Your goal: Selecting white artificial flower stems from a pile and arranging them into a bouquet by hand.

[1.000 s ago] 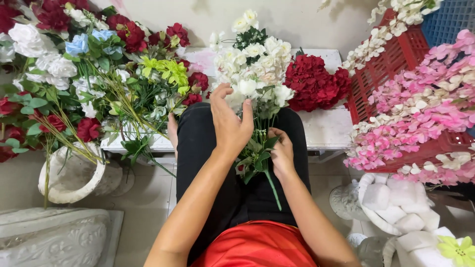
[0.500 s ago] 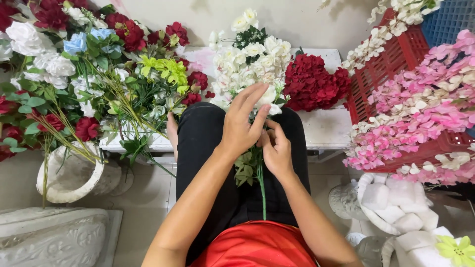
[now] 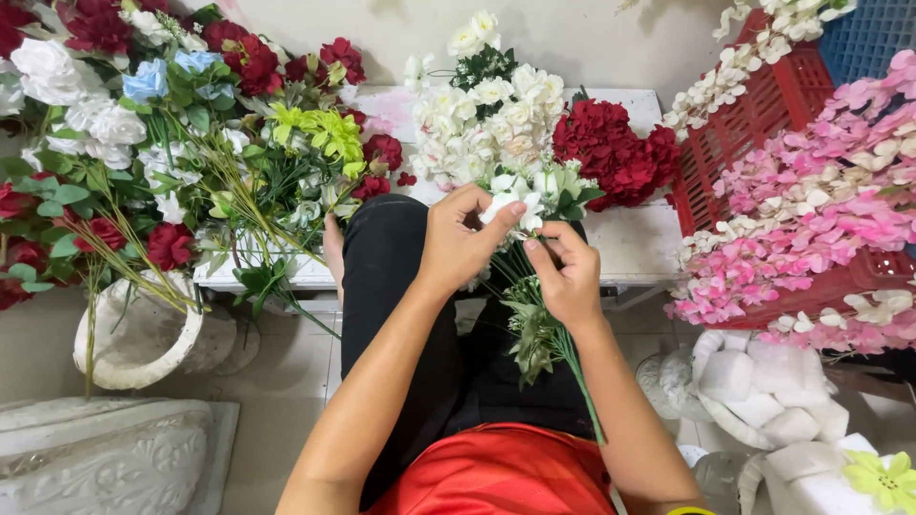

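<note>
White flower bunch (image 3: pixel 520 205): left hand (image 3: pixel 458 243) pinches a bloom, right hand (image 3: pixel 572 277) clasps stems; red crate (image 3: pixel 763 105) holds white sprays.

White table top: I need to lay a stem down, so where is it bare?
The white table is bare right of the right hand, below the red flowers. Its left side is crowded with mixed flowers; white blooms fill the middle.
</note>
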